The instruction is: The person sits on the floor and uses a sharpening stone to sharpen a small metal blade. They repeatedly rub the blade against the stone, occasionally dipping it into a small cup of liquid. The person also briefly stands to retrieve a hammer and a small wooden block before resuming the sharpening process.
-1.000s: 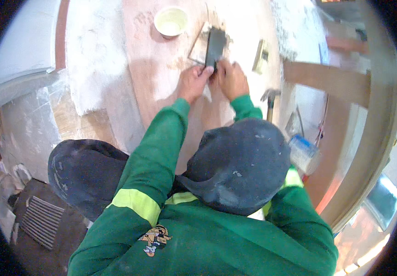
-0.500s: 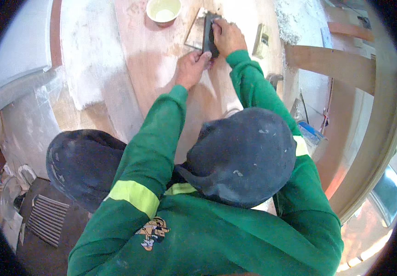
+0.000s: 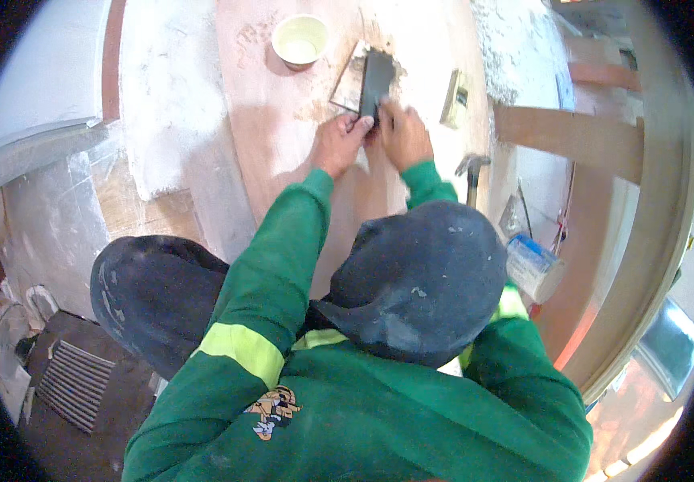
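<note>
A dark, flat rectangular block (image 3: 377, 74) lies at a slant across a small pale tile-like piece (image 3: 349, 84) on the wooden board. My left hand (image 3: 337, 146) pinches the block's near end between thumb and fingers. Right beside it, my right hand (image 3: 408, 140) is curled at the block's near right edge. Its fingertips are blurred, and whatever they may hold is hidden. Dark wet-looking smears mark the surface around the block's far end. Up and to the left stands a pale yellow-green bowl (image 3: 300, 42).
A small wooden block with a dark slot (image 3: 454, 99) lies right of my hands. Nearer are a hammer (image 3: 473, 171) and a tipped white-and-blue container (image 3: 533, 267). Curved wooden framing (image 3: 648, 265) bounds the right side. My dark-clad knees (image 3: 419, 281) rise below my forearms.
My right hand has slid toward me, from the far part of the dark block to its near end. My left hand still grips that end. The hammer has come into clearer view.
</note>
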Demonstrator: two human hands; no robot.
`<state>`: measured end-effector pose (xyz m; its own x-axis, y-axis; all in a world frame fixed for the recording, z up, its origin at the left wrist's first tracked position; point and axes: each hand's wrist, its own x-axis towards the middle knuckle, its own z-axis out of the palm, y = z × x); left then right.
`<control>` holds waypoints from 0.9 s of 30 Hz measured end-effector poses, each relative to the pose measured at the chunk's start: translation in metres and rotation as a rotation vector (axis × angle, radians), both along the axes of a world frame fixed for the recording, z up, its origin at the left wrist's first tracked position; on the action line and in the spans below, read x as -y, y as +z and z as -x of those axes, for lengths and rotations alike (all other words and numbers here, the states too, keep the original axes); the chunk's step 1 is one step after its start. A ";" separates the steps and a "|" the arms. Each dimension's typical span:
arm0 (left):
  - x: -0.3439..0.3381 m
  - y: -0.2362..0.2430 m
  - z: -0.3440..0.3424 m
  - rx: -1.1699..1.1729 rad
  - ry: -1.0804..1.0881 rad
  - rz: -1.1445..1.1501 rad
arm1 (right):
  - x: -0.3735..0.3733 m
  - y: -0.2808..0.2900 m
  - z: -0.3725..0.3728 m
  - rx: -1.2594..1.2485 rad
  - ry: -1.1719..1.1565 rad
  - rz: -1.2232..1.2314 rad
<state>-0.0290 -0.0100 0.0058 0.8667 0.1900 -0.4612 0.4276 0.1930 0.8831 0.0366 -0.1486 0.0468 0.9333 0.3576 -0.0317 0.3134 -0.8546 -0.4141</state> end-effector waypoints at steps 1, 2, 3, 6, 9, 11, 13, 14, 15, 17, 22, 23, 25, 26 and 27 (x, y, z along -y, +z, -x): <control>-0.001 0.008 -0.001 -0.035 -0.044 -0.085 | 0.007 0.005 0.013 -0.030 -0.016 -0.018; 0.003 0.038 -0.005 -0.070 0.008 -0.090 | 0.012 0.009 0.009 -0.093 -0.037 0.007; -0.001 0.037 -0.007 -0.032 -0.038 -0.149 | 0.006 0.011 -0.006 -0.055 -0.026 0.014; 0.004 -0.014 -0.003 0.102 0.090 0.263 | -0.015 0.000 -0.045 -0.014 0.013 0.036; 0.004 -0.007 0.003 0.041 0.102 0.217 | -0.025 -0.003 -0.059 -0.012 0.001 0.053; 0.000 0.000 0.004 -0.043 -0.067 -0.085 | -0.007 0.001 -0.024 -0.092 0.000 0.134; -0.011 0.005 -0.010 -0.063 -0.119 -0.252 | 0.000 0.013 -0.011 -0.053 0.027 0.101; -0.007 0.006 -0.013 -0.033 -0.108 -0.249 | 0.008 0.016 -0.002 -0.042 0.019 0.097; -0.002 0.004 -0.007 -0.015 -0.116 -0.245 | 0.001 0.018 -0.011 -0.028 0.020 0.091; 0.008 0.011 -0.008 0.079 0.052 0.247 | -0.017 0.028 -0.054 0.011 0.022 0.095; -0.002 -0.045 0.007 0.030 0.059 -0.040 | -0.020 -0.001 -0.023 -0.124 0.046 0.065; -0.007 -0.031 -0.002 0.005 0.006 -0.131 | -0.010 0.003 0.000 -0.097 0.041 0.099; -0.002 0.017 -0.007 -0.056 -0.129 -0.300 | 0.012 0.002 0.004 -0.087 0.017 0.044; 0.002 0.006 -0.001 -0.022 -0.049 -0.183 | 0.003 0.003 -0.009 -0.026 0.045 -0.002; -0.001 0.016 -0.006 -0.013 -0.179 -0.228 | 0.004 0.003 -0.031 0.032 0.040 -0.018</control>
